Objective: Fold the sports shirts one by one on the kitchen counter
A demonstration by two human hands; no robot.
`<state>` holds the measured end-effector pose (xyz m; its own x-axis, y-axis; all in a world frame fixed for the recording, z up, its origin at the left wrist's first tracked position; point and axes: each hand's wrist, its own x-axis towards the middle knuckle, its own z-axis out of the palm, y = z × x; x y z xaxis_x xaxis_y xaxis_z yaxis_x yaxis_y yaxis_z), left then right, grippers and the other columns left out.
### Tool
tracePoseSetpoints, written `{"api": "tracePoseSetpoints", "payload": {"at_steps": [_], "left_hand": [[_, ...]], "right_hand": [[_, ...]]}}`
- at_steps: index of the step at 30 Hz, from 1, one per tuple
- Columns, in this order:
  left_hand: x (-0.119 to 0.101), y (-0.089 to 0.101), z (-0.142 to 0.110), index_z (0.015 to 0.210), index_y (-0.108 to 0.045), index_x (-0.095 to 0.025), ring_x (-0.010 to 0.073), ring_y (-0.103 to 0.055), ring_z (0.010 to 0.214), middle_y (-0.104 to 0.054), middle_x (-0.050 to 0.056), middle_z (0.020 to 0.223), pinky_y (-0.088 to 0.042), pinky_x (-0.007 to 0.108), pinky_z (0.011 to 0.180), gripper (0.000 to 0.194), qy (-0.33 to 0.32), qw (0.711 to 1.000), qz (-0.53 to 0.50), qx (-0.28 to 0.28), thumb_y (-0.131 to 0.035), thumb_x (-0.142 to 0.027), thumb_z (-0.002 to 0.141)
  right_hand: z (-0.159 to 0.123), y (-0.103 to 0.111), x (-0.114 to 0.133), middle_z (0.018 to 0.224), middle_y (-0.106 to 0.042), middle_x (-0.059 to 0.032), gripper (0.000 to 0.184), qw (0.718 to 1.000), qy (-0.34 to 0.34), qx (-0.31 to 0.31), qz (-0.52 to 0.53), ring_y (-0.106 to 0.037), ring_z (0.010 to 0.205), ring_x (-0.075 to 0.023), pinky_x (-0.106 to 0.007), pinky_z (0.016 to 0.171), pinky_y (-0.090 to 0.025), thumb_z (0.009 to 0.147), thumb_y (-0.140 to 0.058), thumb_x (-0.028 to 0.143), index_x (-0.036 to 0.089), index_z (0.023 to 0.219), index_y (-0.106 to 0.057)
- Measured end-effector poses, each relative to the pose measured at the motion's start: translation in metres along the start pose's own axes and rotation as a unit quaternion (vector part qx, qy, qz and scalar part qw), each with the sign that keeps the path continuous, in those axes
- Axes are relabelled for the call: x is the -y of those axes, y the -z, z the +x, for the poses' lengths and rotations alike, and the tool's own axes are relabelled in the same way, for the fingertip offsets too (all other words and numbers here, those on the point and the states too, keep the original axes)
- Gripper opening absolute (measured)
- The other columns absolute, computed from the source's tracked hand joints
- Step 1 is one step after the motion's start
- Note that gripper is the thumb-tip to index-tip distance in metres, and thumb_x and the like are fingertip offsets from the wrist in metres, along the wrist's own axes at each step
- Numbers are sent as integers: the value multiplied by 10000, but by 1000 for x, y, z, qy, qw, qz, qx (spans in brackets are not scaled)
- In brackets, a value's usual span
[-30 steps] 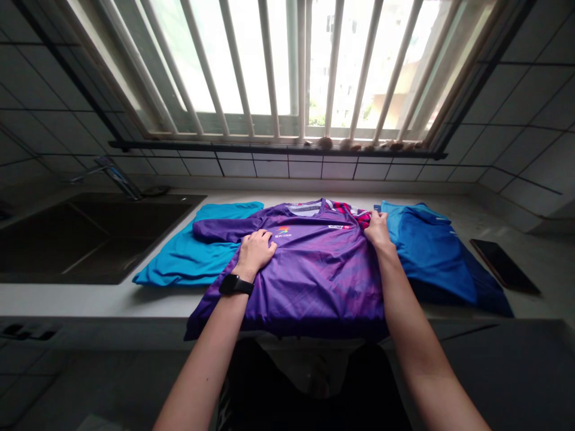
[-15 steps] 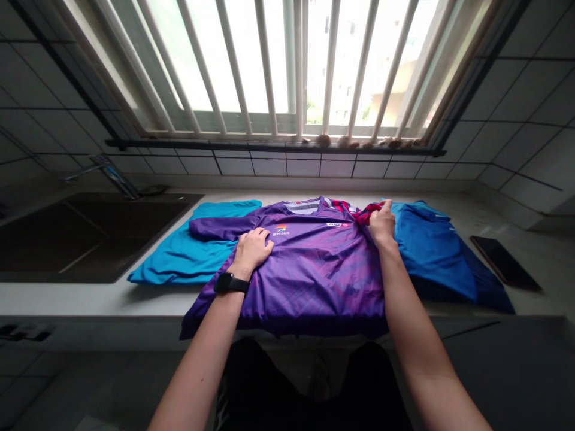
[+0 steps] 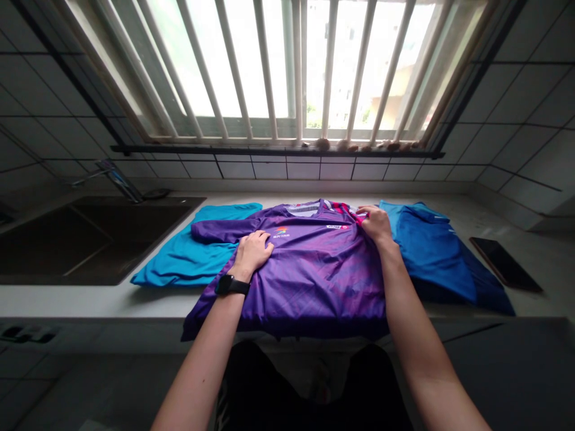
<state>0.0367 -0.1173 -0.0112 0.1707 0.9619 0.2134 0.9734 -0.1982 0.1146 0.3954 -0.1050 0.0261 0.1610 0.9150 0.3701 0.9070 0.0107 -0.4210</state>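
A purple and pink sports jersey point(image 3: 314, 281) lies folded on the white countertop point(image 3: 90, 302), its left sleeve stretched out flat. My left hand point(image 3: 251, 254) rests flat on the jersey's chest, holding nothing, with a black smartwatch point(image 3: 232, 285) on the wrist. My right hand point(image 3: 376, 224) grips the jersey's far shoulder near the collar, where a red patterned strip of fabric point(image 3: 345, 209) shows. A teal shirt point(image 3: 188, 260) lies partly under the jersey on the left. A folded blue shirt point(image 3: 431, 257) lies just right of my right hand.
A dark sink point(image 3: 90, 239) with a metal faucet point(image 3: 119, 181) sits to the left. A black phone point(image 3: 504, 263) lies on the counter at the right. Behind stand a tiled wall and a barred window, with several shells point(image 3: 359, 144) on its ledge.
My right hand has shifted slightly left along the jersey's shoulder, its fingers now stretched toward the collar. The left hand stays on the chest, and the view has tilted slightly.
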Motion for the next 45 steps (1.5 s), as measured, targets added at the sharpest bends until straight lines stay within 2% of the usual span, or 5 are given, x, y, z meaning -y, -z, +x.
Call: {"api": "tracePoseSetpoints", "payload": {"at_steps": [6,15,22,30,45], "left_hand": [[-1,1,0,1320,-694,-161,284,-599,1347,-652,132,1446,-435,396,1146,435,8,1000,11,7,-473,-277,963],[0,-1,1,1306,-703,-171,283,-625,1313,-670,123,1422,-460,401,1124,424,2,1000,12,-3,-485,-266,955],[1,-2,2,1302,-708,-172,284,-622,1318,-665,124,1429,-462,390,1124,426,1,1000,11,-2,-492,-267,947],[1,-2,1,1327,-693,-152,291,-613,1332,-653,136,1446,-454,417,1139,443,-2,1000,10,0,-474,-270,961],[1,0,1,1327,-694,-182,281,-598,1350,-647,121,1455,-435,401,1156,439,6,1000,11,11,-477,-284,959]], "right_hand": [[-4,-13,10,1192,-771,-167,392,972,-45,197,-123,-698,1170,-298,-336,1017,-483,849,-541,98,145,1137,-804],[-7,-7,-4,1413,-506,-227,574,983,-175,-36,-35,-590,1207,-326,-427,1034,-467,838,-586,72,138,1407,-603],[-1,-4,-15,1261,-507,-185,435,978,-117,-170,21,-502,1164,-298,-437,1054,-402,809,-494,5,150,1191,-644],[-2,-11,-15,1408,-468,-219,525,982,-153,-114,12,-520,1290,-391,-550,1085,-426,804,-557,98,184,1318,-623],[2,-17,-21,1308,-520,-144,578,983,-100,-153,8,-539,1168,-263,-379,1035,-458,714,-482,-21,180,1237,-624]]}}
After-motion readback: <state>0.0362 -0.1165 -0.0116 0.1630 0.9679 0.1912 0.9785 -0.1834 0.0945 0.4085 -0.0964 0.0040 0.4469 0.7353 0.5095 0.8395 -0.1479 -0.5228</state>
